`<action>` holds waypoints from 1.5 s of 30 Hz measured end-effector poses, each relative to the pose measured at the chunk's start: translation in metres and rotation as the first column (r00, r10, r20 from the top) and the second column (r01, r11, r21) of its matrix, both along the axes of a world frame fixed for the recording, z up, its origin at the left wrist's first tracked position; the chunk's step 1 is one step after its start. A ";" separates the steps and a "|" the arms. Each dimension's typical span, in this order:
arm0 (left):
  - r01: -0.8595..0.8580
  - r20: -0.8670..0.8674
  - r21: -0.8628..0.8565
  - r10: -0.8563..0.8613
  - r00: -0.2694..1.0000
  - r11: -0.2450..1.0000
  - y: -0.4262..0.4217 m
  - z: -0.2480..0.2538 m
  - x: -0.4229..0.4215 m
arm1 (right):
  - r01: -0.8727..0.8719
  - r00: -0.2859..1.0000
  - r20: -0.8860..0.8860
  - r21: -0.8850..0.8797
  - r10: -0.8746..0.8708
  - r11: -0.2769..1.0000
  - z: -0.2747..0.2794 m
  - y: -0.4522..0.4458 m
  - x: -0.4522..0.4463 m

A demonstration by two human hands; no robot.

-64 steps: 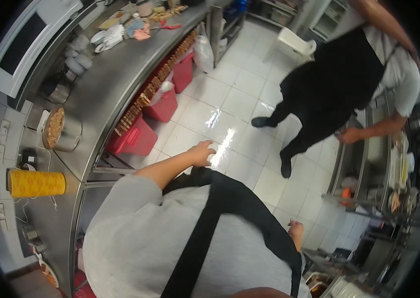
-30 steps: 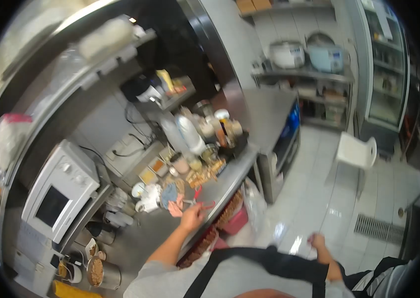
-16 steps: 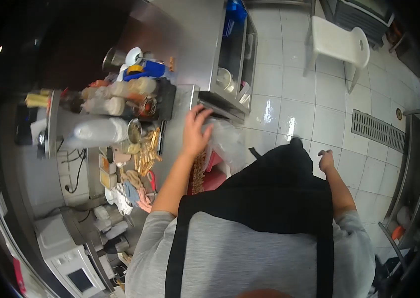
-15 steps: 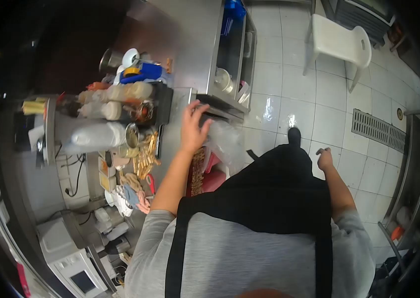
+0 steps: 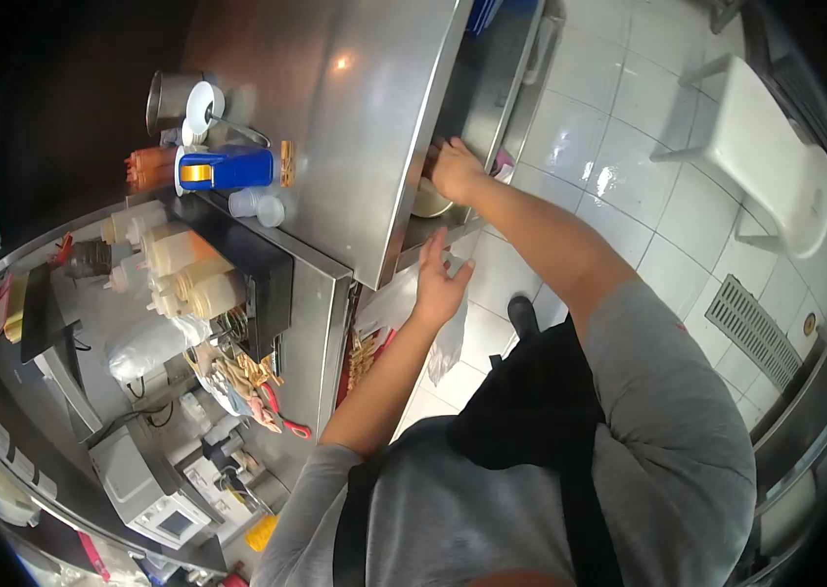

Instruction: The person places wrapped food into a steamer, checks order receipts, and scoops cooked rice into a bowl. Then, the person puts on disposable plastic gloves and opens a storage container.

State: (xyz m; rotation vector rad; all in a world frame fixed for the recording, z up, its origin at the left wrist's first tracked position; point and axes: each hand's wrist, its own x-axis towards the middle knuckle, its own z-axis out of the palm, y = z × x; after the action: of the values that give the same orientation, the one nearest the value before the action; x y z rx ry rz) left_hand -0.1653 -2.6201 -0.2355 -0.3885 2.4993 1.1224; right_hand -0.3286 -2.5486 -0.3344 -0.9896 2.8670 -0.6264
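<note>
My right hand (image 5: 457,172) reaches into the shelf under the steel counter, right beside a pale round container (image 5: 430,202). Its fingers are partly hidden by the counter edge, so I cannot make out whether they grip the container. Just below, at the counter's corner, hovers my left hand (image 5: 443,284) with fingers apart and nothing in it. A clear plastic bag (image 5: 450,342) hangs under that hand.
On the steel counter (image 5: 355,127) are a blue tape dispenser (image 5: 237,169), a white ladle (image 5: 205,106) and small plastic cups (image 5: 267,207). Squeeze bottles (image 5: 183,254) and red-handled scissors (image 5: 286,416) lie further left. A white stool (image 5: 766,157) stands on the tiled floor.
My right hand has come from beside my body across to the under-counter shelf. My left hand has shifted right and down, still open. My view has turned and moved closer to the counter.
</note>
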 end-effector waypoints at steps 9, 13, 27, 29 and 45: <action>-0.479 0.120 0.361 0.470 0.874 0.800 0.002 -0.070 -0.058 | -0.203 0.920 0.318 -0.116 0.229 0.972 -0.012 0.011 -0.037; -0.453 0.054 0.189 0.452 0.890 0.871 0.003 -0.089 -0.067 | -0.231 0.840 0.470 -0.142 0.271 0.963 0.009 0.030 -0.042; 0.058 -0.091 -0.663 -0.157 0.983 0.747 0.041 -0.076 -0.071 | -0.066 0.880 0.455 -0.169 0.138 0.983 0.010 0.021 -0.035; 0.190 0.211 -0.608 -0.074 0.975 0.771 0.037 -0.073 -0.090 | -0.036 0.884 0.454 -0.180 0.115 0.983 0.021 0.021 -0.025; 0.117 -0.493 -0.232 -0.221 0.842 0.966 0.058 -0.003 -0.047 | 0.816 0.574 0.789 -0.573 0.219 -0.073 0.155 0.291 0.054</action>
State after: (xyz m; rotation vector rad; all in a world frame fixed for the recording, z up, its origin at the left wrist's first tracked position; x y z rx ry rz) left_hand -0.2126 -2.5621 -0.2381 0.1138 3.0507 1.0133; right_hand -0.2746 -2.2572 -0.1797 0.3710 1.3698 -2.5952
